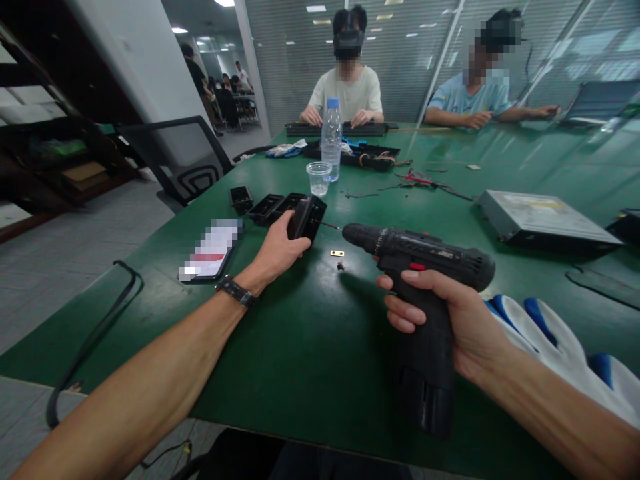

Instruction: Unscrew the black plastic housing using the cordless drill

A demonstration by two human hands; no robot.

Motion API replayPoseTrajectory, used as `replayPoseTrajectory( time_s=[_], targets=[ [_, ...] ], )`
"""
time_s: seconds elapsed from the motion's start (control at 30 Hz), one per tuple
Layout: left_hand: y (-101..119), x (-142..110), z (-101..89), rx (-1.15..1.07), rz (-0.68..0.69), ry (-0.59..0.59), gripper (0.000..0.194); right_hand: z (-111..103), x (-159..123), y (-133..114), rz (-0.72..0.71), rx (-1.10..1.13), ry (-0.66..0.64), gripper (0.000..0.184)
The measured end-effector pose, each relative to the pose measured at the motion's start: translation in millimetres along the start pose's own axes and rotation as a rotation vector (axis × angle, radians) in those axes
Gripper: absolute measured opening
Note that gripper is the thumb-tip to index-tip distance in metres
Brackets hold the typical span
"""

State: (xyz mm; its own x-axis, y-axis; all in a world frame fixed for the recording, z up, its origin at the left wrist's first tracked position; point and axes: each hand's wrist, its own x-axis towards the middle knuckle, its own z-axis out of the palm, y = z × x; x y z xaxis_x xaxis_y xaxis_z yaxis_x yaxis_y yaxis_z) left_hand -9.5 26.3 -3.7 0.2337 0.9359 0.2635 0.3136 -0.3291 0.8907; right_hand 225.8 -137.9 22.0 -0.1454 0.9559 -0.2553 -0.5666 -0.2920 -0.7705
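Observation:
My right hand [435,310] is wrapped round the handle of a black cordless drill [425,257], whose long thin bit points left. The bit's tip reaches the open side of a black plastic box [316,215]; whether it touches anything inside I cannot tell. My left hand [283,250] grips that box and holds it tilted on its side. Below the bit, a small brass-coloured plate [337,253] with two holes lies on the green table [290,360], and a small dark part [341,266] lies beside it.
Black trays [267,208] and a phone [213,250] lie left. A plastic cup [319,179] and water bottle [331,140] stand beyond. A metal-cased unit [545,223] and white-blue gloves [565,340] are right. Two people [347,93] sit opposite.

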Motion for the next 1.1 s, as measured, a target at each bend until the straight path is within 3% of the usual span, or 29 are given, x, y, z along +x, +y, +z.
replayPoseTrajectory(
  time_s=[0.6, 1.1],
  targets=[
    [-6.8, 1.6, -1.0, -0.161, 0.042, -0.045, 0.059, -0.2, -2.2, -0.8, 0.055, 0.054, -0.039, 0.020],
    [-2.9, 1.4, -0.2, -0.106, -0.004, 0.001, 0.038, -0.6, -3.3, 3.6, 0.006, -0.050, -0.059, 0.022]
  ],
)
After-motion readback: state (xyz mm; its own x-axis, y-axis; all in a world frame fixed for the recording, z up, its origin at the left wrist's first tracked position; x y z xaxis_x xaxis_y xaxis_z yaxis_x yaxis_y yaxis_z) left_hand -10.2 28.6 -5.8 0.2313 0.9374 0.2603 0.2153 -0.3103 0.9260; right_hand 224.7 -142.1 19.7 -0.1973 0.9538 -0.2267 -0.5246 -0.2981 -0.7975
